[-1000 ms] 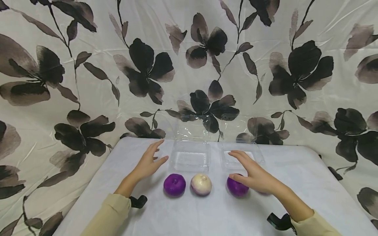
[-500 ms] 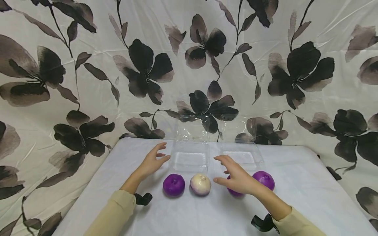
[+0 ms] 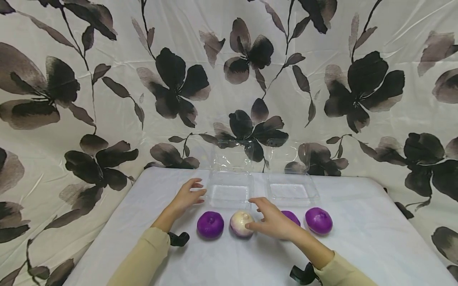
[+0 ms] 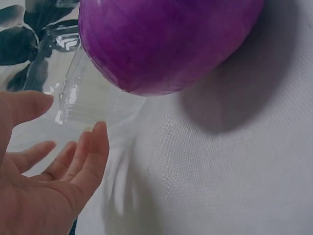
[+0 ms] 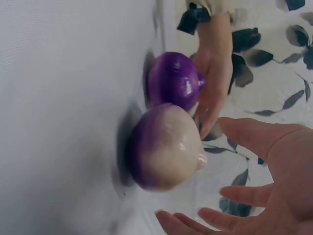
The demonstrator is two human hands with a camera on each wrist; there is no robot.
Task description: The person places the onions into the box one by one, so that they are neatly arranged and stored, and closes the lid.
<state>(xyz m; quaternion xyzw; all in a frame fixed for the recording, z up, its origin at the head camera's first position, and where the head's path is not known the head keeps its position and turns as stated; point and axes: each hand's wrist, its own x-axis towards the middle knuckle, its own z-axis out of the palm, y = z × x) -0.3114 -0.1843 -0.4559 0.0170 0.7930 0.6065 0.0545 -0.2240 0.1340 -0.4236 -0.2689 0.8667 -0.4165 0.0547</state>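
While the right hand (image 3: 273, 223), wide beside the pale onion (image 3: 238, 223), partly hides 1 purple onion (image 3: 292, 217), 2 faint clear containers (image 3: 230, 193) sit beyond it; the left hand (image 3: 185, 199) spreads loosely.

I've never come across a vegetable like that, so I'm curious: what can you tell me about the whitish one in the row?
The whitish vegetable is round and onion-like, glossy and smooth, cream above and purple toward the bottom, with a small nub on top. It looks whole and sits nub-up on the white cloth, between purple vegetables and in front of an open clear container. The right hand overlaps its edge in the head view, but the right wrist view shows the fingers apart from it.
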